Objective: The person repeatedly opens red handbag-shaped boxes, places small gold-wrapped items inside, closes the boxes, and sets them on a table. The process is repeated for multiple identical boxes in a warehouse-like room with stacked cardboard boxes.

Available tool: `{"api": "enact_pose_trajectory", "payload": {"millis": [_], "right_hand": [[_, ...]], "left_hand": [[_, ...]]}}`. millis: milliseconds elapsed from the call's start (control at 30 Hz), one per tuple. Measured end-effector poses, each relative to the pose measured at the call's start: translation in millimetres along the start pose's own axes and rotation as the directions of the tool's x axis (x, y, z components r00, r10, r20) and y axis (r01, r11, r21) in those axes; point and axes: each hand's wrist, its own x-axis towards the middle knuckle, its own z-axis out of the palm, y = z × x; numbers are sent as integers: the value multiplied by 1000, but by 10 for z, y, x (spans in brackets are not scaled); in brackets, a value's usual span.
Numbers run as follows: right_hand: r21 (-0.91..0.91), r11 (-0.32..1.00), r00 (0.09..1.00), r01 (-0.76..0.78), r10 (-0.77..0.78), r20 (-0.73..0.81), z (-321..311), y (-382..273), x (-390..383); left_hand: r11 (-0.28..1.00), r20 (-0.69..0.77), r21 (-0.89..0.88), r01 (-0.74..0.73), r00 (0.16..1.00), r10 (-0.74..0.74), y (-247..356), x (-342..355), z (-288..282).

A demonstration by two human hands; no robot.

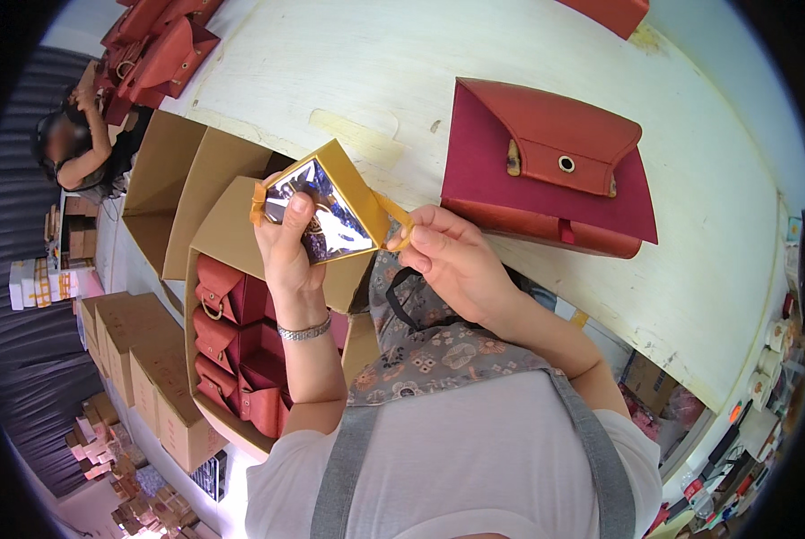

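My left hand (285, 238) is closed around a small gold gift box (353, 187), its thumb lying across the clear, glossy front. Blue and purple contents show through that front, though glare hides what they are. From the box's right side runs a gold ribbon (393, 210), pinched between the thumb and fingers of my right hand (456, 265). On the white table, right of my hands, lies a red leather-look bag (564, 135) with a flap and a metal eyelet.
Left of me stands an open carton (206, 305) holding several red bags (223, 337). More open cartons (164, 171) sit beyond it. Red bags (169, 63) are piled at the table's far left, where another person (83, 148) works. Closed cartons (146, 359) line the floor.
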Motion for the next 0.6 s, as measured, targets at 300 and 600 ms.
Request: {"api": "enact_pose_trajectory", "payload": {"millis": [300, 600], "right_hand": [[258, 964, 997, -68, 56, 55, -33, 28, 39], [-152, 968, 980, -201, 198, -31, -26, 100, -22]], "left_hand": [[1000, 3, -7, 18, 1000, -18, 9, -154, -136], [999, -75, 47, 3, 997, 0, 43, -129, -122]]}}
